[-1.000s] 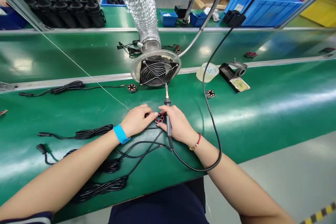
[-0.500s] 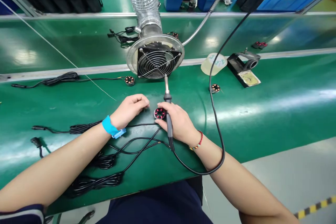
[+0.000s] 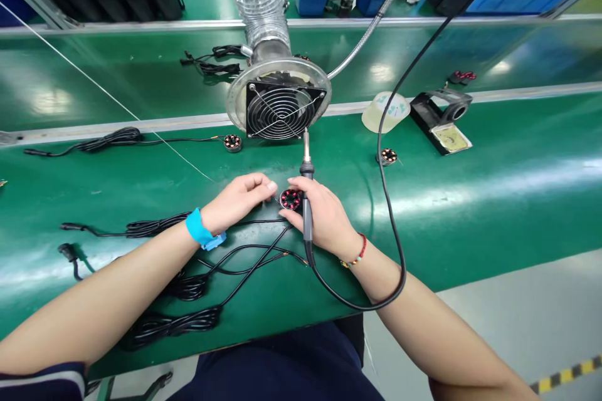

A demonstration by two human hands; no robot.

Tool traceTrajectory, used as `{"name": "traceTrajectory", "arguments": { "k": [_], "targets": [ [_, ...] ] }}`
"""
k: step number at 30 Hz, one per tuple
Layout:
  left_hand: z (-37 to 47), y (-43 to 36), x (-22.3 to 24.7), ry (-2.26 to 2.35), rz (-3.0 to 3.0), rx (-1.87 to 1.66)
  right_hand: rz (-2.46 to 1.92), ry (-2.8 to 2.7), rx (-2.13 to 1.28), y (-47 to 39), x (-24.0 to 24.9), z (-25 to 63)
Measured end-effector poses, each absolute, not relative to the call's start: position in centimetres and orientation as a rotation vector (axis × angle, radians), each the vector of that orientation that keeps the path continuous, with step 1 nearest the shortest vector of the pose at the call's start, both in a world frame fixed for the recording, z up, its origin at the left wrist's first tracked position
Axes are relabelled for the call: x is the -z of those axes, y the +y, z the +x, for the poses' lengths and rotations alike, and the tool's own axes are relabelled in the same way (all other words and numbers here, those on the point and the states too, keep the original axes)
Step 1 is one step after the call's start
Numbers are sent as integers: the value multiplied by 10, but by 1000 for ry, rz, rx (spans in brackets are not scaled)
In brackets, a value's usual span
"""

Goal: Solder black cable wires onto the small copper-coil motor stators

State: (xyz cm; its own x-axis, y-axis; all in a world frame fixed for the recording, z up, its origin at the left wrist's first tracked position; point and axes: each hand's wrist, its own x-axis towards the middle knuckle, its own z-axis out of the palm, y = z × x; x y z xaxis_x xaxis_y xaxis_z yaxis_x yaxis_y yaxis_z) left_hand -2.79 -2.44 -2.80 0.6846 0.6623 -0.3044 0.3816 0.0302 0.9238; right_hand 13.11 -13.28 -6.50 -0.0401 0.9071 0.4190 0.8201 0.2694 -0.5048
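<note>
My right hand is closed around the soldering iron, its tip pointing away from me toward the extraction fan, while the fingertips of the same hand steady the small round coil ring with red windings that lies on the green worktop just in front of me. My left hand is loosely curled, fingertips pinched just left of the ring, apparently on a thin lead; I cannot tell exactly what they grip. Black cables trail toward me from there.

I judge this to be the positioning step before a joint: the iron is parked, not yet on the work. Next, the lead must sit on its pad, and the tip must swing round and down without touching my fingers.

Two more rings lie farther off, one left and one right. The iron stand sits far right. I can read no writing anywhere.
</note>
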Motion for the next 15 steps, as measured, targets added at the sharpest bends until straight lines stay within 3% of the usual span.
{"name": "traceTrajectory", "arguments": {
  "k": [8,15],
  "targets": [
    [-31,-26,24,775,1707,-103,-1692,-1828,-150,-131,65,130],
    [-43,47,-13,1216,1527,-758,-1618,-1823,-227,-130,60,140]
  ]
}}
